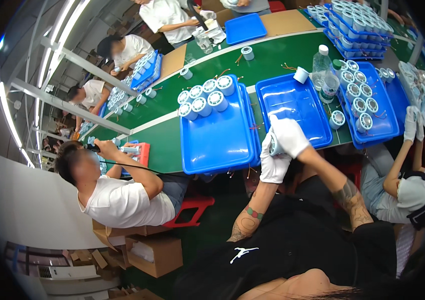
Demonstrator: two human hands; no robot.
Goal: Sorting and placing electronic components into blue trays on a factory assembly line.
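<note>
In front of my body, both my hands wear white gloves and meet over the near edge of the table. My left hand point(274, 167) is closed round a small white cylindrical motor point(273, 145) with a slotted end. My right hand point(291, 137) is closed against the same motor from the right, its fingertips partly hidden. Beyond them lies a blue tray point(292, 104) with one white motor point(301, 75) at its far edge, wires trailing. To the left, a stacked blue tray point(217, 145) carries several upright motors point(207, 96) at its far end.
On the right are another blue tray point(385, 112) of motors, a loose motor point(337, 119) and clear bottles point(322, 62). Stacked full trays point(357, 32) stand at the far right. A person point(127, 185) sits at left; another point(407, 190) sits at right. Cardboard boxes point(155, 255) lie on the floor.
</note>
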